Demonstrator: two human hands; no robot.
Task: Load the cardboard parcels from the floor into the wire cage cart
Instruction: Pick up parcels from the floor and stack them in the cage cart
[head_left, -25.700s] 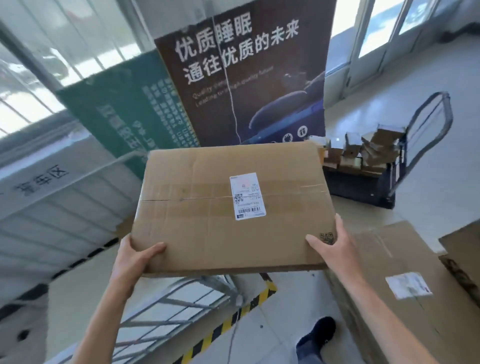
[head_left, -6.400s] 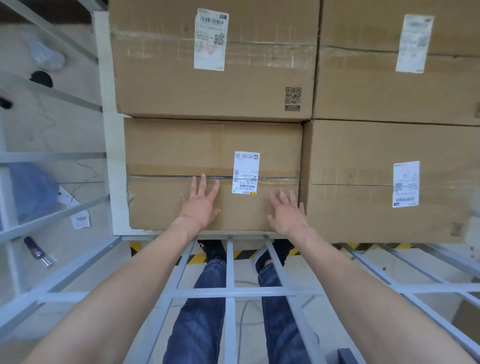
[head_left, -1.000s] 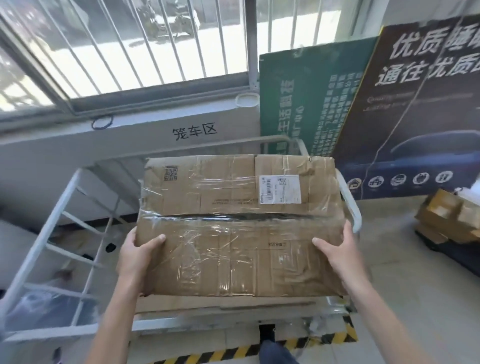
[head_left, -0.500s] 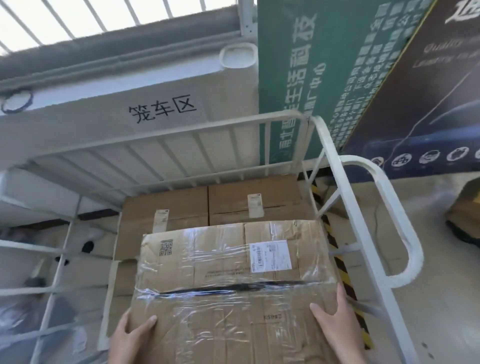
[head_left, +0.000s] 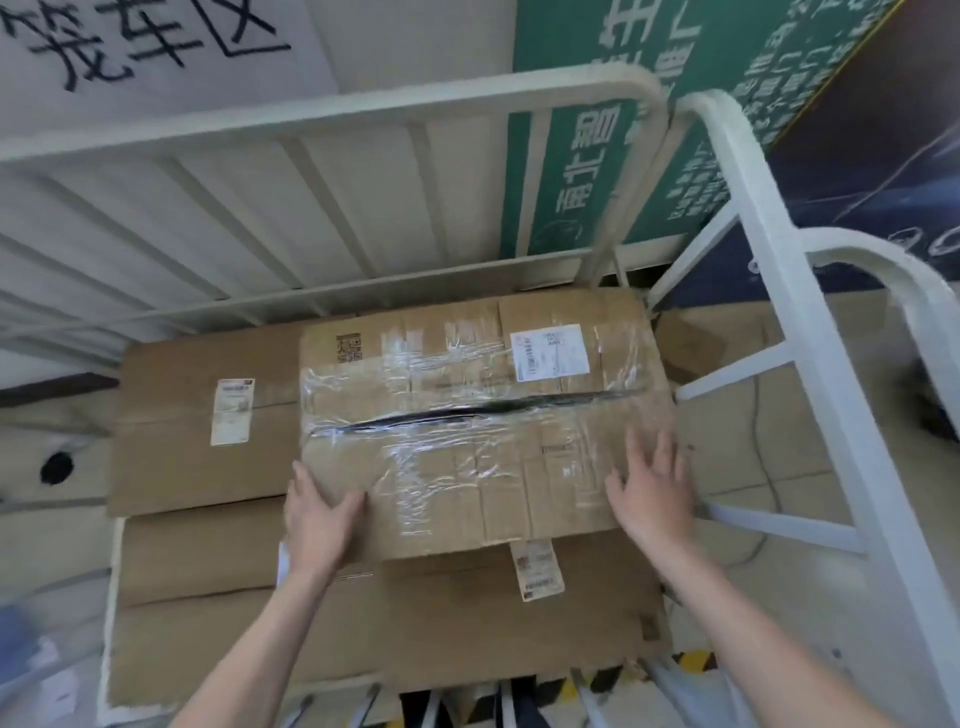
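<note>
The taped parcel (head_left: 467, 431) lies flat atop the plain parcels (head_left: 208, 467) inside the cart (head_left: 802, 364), toward its right side; the left hand (head_left: 319, 514) rests open at its near left corner; the right hand (head_left: 649, 488), blurred, seems to lie spread on its top.

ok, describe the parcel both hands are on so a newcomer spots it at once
Find the white wire cage cart. Inside, the topmost parcel lies at the right, where the left hand and right hand rest. Unlike the plain parcels beside and below, it is covered in crinkled clear tape with a dark gap along its seam.
</note>
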